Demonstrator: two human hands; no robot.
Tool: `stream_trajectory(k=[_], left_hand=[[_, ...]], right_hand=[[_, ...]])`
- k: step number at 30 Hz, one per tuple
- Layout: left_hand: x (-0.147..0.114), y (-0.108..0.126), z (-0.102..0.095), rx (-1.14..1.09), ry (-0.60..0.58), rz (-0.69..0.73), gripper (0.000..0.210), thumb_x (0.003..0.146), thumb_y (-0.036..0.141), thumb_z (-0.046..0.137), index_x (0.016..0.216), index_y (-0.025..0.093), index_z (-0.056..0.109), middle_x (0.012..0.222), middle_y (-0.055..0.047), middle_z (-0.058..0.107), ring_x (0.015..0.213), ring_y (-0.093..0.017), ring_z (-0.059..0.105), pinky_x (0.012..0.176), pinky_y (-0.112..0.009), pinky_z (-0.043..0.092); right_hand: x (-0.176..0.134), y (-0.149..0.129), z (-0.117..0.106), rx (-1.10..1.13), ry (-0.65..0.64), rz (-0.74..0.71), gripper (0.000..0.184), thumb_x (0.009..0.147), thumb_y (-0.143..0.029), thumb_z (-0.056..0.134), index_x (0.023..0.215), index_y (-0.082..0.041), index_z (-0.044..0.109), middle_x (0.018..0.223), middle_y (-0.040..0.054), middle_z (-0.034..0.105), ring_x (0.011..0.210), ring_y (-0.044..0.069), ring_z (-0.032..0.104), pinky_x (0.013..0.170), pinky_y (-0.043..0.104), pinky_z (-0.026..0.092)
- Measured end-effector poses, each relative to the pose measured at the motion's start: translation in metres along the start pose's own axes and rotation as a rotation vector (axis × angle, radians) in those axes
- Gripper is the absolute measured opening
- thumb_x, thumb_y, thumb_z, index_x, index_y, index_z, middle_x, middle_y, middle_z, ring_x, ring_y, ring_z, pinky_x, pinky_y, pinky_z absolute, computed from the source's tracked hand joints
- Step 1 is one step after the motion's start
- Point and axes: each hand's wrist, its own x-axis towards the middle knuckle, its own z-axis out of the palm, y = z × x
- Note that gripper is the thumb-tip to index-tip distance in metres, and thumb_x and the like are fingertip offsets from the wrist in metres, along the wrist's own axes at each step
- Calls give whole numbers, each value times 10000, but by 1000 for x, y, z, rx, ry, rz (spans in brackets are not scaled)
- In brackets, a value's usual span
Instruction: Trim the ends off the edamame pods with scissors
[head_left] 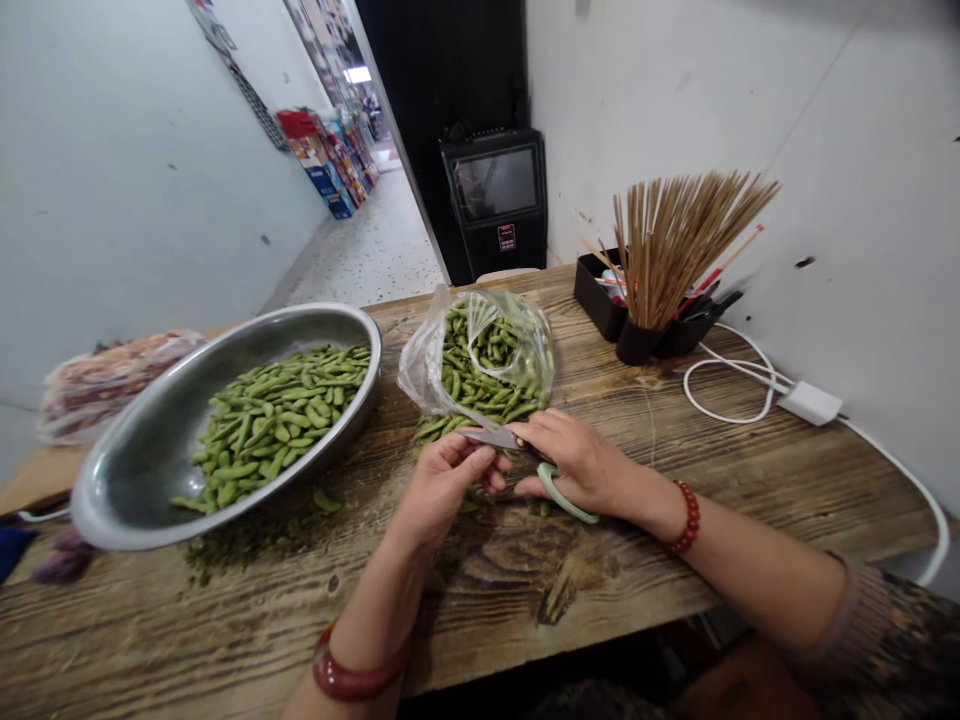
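Observation:
My right hand (574, 460) is closed around a pair of scissors (551, 485) with pale green handles. The blades point left, across the fingertips of my left hand (454, 480). Thumb and fingers of that hand are pinched together at the blades; whatever they grip is hidden. Just beyond both hands, green soybean pods (480, 375) fill an open clear plastic bag (424, 360), and some lie on the table in front of it. To the left, a large metal basin (142, 480) holds a heap of pods (285, 415) and sits tilted.
Small green trimmings (255, 540) lie below the basin on the wooden table (630, 590). A black holder (600, 305) with wooden skewers (667, 240) stands at the right wall, near a white cable and adapter (810, 402). A bagged bundle (120, 380) lies behind the basin.

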Motion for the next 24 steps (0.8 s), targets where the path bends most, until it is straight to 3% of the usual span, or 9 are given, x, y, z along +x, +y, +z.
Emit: stream_trajectory(k=[4, 12, 24], left_hand=[[0, 2, 0, -88, 17, 28, 136, 865, 283, 587, 909, 162, 545, 769, -27, 681, 584, -102, 589, 569, -217, 462], [1, -1, 2, -88, -18, 78, 154, 873, 301, 576, 902, 162, 516, 754, -34, 674, 579, -109, 587, 580, -224, 448], [1, -1, 3, -58, -63, 86, 176, 861, 317, 595, 910, 154, 549, 759, -36, 685, 587, -110, 595, 598, -226, 439]], right_hand=[[0, 4, 2, 32, 87, 24, 551, 780, -384, 705, 1225, -137, 493, 972, 109, 601, 892, 246, 537, 788, 394, 477], [-1, -3, 1, 32, -19, 5, 551, 793, -378, 693, 1247, -143, 486, 981, 116, 596, 926, 247, 539, 794, 384, 476], [-1, -4, 0, 24, -9, 5, 568, 779, -352, 711, 1257, -158, 474, 993, 106, 582, 951, 248, 517, 819, 405, 463]])
